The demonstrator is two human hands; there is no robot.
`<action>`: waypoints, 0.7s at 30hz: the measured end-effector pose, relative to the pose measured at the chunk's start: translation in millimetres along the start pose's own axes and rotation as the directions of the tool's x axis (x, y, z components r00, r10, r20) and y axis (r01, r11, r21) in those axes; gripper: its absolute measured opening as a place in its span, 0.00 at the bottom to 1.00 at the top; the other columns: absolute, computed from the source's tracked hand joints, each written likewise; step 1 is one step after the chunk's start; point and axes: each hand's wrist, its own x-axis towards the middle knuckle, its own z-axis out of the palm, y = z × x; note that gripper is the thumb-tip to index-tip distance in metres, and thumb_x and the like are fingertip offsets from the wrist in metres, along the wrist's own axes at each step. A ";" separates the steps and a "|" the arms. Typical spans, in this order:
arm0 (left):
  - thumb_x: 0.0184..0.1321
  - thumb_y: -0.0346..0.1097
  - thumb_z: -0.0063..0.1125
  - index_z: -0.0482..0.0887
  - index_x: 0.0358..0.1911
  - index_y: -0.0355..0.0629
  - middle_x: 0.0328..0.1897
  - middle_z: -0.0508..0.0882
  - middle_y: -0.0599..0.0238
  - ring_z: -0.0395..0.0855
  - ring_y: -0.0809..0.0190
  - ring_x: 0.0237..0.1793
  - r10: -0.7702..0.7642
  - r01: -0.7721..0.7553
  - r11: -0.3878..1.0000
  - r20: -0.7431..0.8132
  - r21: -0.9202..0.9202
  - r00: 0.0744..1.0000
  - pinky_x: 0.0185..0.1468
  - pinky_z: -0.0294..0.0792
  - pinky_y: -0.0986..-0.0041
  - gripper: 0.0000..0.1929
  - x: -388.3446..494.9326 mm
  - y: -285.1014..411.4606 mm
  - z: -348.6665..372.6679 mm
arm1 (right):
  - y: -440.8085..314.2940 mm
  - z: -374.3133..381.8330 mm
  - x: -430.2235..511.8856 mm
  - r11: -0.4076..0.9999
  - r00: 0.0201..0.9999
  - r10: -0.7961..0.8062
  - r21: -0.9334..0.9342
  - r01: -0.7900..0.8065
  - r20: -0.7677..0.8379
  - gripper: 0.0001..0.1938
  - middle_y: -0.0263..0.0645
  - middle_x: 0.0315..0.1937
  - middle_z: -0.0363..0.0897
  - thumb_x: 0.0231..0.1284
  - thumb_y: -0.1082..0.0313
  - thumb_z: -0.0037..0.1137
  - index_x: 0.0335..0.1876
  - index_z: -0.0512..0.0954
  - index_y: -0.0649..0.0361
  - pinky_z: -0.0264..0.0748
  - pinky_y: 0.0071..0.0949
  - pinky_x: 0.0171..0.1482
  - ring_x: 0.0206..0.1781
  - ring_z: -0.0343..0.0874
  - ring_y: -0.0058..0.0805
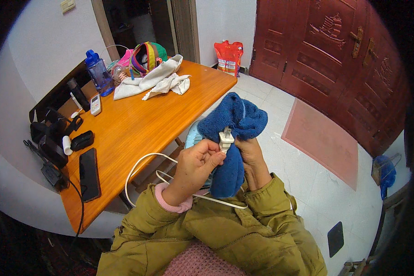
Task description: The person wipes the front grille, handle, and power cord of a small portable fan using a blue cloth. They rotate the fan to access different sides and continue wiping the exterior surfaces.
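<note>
My left hand (196, 165) pinches a white two-pin power plug (226, 139) by its lower end, its metal prongs pointing away from me. Behind the plug is a blue terry cloth (234, 117), bunched up, with a long part hanging down toward my lap. My right hand (252, 155) grips that cloth from its far right side, fingers partly hidden behind it. A white cable (141, 160) loops out over the table edge and runs below my left wrist. Beneath the cloth, a light blue object (192, 134) shows only in part.
On the wooden table (131, 120) at left are a phone (89, 174), a remote control (95, 105), a blue bottle (99, 74), white cloths (148, 81) and a colourful bag (146, 57). A pink mat (322, 141) lies before the red doors (317, 58).
</note>
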 end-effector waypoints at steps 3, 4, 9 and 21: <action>0.65 0.33 0.57 0.81 0.36 0.32 0.25 0.83 0.68 0.78 0.74 0.28 -0.093 0.102 0.986 0.067 -0.130 0.993 0.34 0.70 0.82 0.09 2.4 3.0 -4.5 | -0.2 1.0 -0.8 1.000 1.000 0.017 0.017 -0.017 0.023 0.28 0.38 0.53 0.76 0.49 0.81 0.63 0.60 0.70 0.62 0.74 0.34 0.59 0.54 0.77 0.31; 0.66 0.34 0.57 0.81 0.37 0.32 0.25 0.83 0.68 0.78 0.74 0.28 -0.120 0.133 0.978 0.084 -0.163 0.989 0.35 0.70 0.82 0.09 3.5 3.7 -6.9 | -1.9 1.8 -1.4 1.000 0.999 0.027 0.003 -0.027 0.046 0.29 0.38 0.53 0.76 0.49 0.81 0.63 0.60 0.69 0.62 0.74 0.34 0.59 0.54 0.77 0.31; 0.66 0.35 0.57 0.81 0.36 0.31 0.25 0.82 0.68 0.77 0.75 0.28 -0.033 0.035 0.998 0.051 -0.054 0.998 0.34 0.69 0.82 0.11 3.6 -1.7 -7.2 | -9.8 10.0 -7.6 1.000 0.999 -0.006 -0.017 0.007 0.037 0.33 0.37 0.50 0.76 0.44 0.83 0.67 0.60 0.68 0.62 0.75 0.33 0.58 0.53 0.77 0.31; 0.71 0.43 0.49 0.80 0.31 0.37 0.23 0.79 0.72 0.67 0.78 0.22 -0.031 0.032 0.990 0.012 -0.139 0.999 0.26 0.59 0.84 0.17 0.7 -3.4 -5.2 | -8.0 11.6 -6.9 0.995 0.999 0.046 0.088 -0.046 0.005 0.30 0.41 0.53 0.76 0.50 0.83 0.62 0.62 0.68 0.63 0.75 0.34 0.59 0.53 0.78 0.33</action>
